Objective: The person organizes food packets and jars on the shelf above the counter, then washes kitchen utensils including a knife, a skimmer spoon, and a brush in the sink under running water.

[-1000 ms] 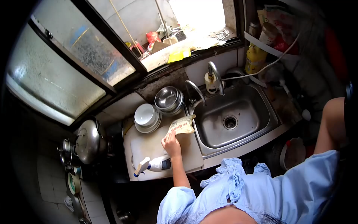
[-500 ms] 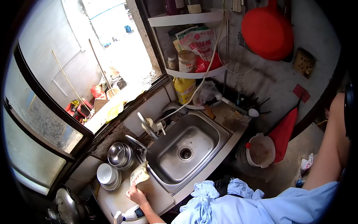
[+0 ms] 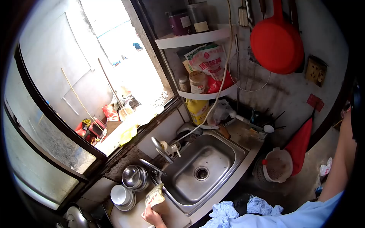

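Your left hand [image 3: 152,217] is curled partway in, thumb and fingers pinched on the near end of a pale packet [image 3: 155,195] with red print. Your right arm [image 3: 338,163] runs up the right edge and its hand is out of frame, so can't tell what that one's doing. The packet sits over the sink-side part of the counter board [image 3: 173,214], right by the sink's left corner; what's inside it, can't tell.

The steel sink [image 3: 215,157] just has a few specks in it. Past the packet you've got a stack of steel bowls [image 3: 132,176], shiny inside, and just left of that, white bowls [image 3: 120,195] piled up, top one looking empty. Those two stacks crowd the window side of your hand, and the small faucet [image 3: 153,166] pokes out close by, with the bigger tap [image 3: 161,150] behind it and a pump bottle [image 3: 166,146] tucked in back.

Corner rack [image 3: 205,94]: a jar [image 3: 198,82], a big printed bag [image 3: 207,60] and something in red plastic [image 3: 218,83] share the middle shelf, with a yellow jug [image 3: 197,111] under it. A pale hose [image 3: 218,98] hangs down in front of all that. Down low on the right there's a white basket [image 3: 289,161], contents too murky to call, beside a red cloth [image 3: 300,146].
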`<state>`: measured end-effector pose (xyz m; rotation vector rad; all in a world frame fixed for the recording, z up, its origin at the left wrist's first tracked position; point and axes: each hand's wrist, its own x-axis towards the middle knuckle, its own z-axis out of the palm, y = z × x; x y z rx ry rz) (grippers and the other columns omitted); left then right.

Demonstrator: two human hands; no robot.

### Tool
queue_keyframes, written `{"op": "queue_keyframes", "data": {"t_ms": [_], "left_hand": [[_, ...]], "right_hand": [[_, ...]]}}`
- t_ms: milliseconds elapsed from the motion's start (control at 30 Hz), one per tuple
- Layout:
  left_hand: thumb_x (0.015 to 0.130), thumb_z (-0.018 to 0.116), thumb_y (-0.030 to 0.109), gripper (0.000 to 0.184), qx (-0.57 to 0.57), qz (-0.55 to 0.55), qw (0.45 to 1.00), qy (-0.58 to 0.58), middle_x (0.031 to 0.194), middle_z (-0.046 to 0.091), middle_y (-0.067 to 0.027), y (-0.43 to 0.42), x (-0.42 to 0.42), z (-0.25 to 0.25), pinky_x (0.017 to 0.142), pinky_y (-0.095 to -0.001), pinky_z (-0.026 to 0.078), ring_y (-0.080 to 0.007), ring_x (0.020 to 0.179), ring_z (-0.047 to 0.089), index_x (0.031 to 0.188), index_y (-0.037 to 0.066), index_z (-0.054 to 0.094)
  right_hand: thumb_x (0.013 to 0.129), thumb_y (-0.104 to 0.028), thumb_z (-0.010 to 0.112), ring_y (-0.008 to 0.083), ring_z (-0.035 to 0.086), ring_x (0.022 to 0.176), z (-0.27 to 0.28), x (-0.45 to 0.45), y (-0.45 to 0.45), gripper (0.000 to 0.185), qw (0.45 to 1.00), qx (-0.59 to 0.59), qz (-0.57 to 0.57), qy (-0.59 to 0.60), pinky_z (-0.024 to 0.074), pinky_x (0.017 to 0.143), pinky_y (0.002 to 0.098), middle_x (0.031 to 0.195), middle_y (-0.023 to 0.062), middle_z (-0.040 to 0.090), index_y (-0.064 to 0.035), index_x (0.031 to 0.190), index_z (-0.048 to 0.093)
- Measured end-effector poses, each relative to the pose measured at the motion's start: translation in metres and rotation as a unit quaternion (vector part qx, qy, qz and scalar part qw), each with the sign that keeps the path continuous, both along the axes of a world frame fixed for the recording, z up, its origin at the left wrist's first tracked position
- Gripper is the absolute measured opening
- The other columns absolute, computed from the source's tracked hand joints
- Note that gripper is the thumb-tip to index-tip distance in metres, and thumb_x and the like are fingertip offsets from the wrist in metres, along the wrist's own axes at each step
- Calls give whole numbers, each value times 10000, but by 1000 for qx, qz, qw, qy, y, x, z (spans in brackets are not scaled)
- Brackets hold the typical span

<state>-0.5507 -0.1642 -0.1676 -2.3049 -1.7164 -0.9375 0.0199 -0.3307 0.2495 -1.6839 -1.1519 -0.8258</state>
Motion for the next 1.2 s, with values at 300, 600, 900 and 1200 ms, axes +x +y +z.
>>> {"op": "queue_keyframes", "data": {"t_ms": [300, 600, 900, 1200], "left_hand": [[752, 459, 31, 218, -19, 19, 998, 53, 882, 621, -56, 1, 10, 18, 781, -326, 364, -190, 854, 563, 914, 82, 596], [743, 464, 25, 214, -29, 29, 999, 19, 878, 616, -68, -3, 14, 14, 772, -334, 367, -203, 835, 558, 903, 73, 597], [744, 483, 27, 184, 21, 10, 999, 38, 877, 610, -39, 5, 15, 17, 774, -333, 363, -177, 845, 553, 882, 89, 588], [637, 518, -17, 124, 17, -118, 991, 63, 713, 552, -76, -21, 35, 111, 774, -355, 358, -220, 739, 529, 742, 35, 558]], "right_hand": [[848, -413, 311, 262, 369, 1097, 3, -48, -35, 515, 970, 149, 193, 18, 241, 914, 472, 1184, 190, 404, -25, 1177, 388], [840, -442, 319, 282, 329, 1137, -27, -182, -117, 543, 782, 307, 538, -76, 201, 932, 510, 1207, 199, 379, -31, 1190, 374], [832, -472, 327, 303, 290, 1177, -38, -199, -127, 572, 740, 334, 576, -96, 161, 951, 548, 1229, 208, 354, -38, 1203, 361], [781, -106, 484, 217, 533, 808, -229, -170, -62, 160, 913, -2, 271, 306, 409, 758, 319, 874, 118, 548, -24, 918, 499]]}}
